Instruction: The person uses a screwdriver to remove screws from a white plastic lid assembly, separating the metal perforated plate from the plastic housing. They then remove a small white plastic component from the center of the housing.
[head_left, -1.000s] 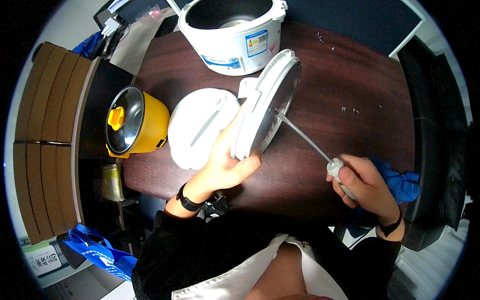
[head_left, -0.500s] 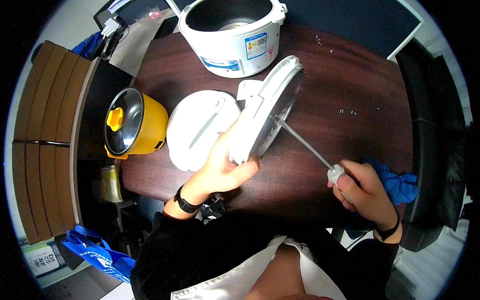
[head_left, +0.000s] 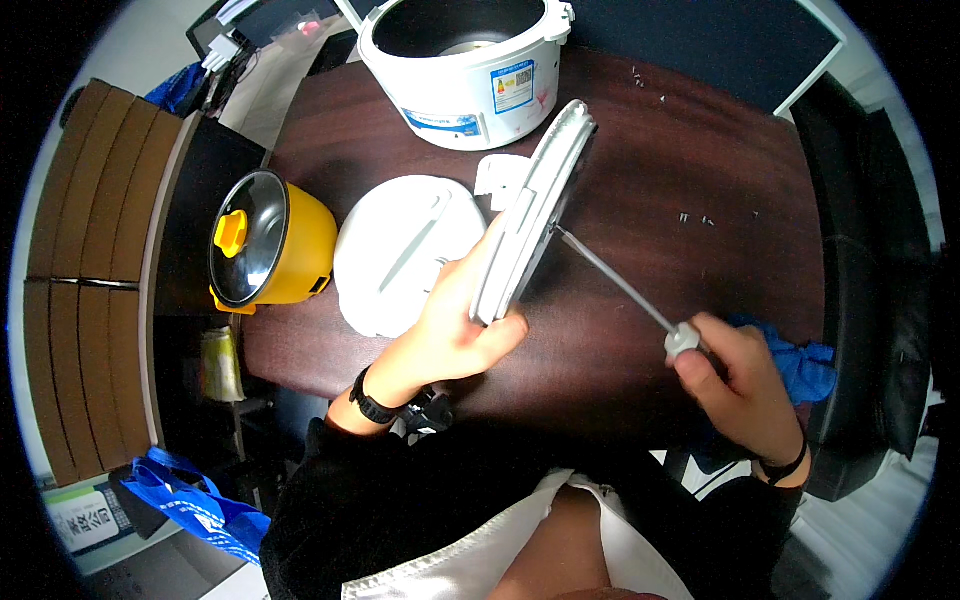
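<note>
My left hand (head_left: 465, 325) grips a white rice cooker lid part (head_left: 527, 225) by its lower end, tilted nearly on edge above the table. In my right hand (head_left: 735, 370) is a screwdriver (head_left: 625, 288) with a pale handle and a long metal shaft. Its tip meets the right-hand face of the lid part, close to the middle. Whether a screw sits under the tip is too small to tell. Left of the lid part lies a smooth white outer cover (head_left: 405, 255), partly hidden by my left hand. A small white plate (head_left: 500, 178) shows behind the lid part.
At the back stands a white rice cooker body (head_left: 465, 85), uncovered. A yellow pot (head_left: 300, 245) with a glass lid is at the left edge of the table (head_left: 690, 160). Several small screws (head_left: 707, 220) lie on the right side. A blue cloth (head_left: 803, 370) sits beyond my right hand.
The lid part has turned more edge-on, so less of its right-hand face shows. My right hand and the screwdriver handle have shifted slightly right, with the tip still at the lid part.
</note>
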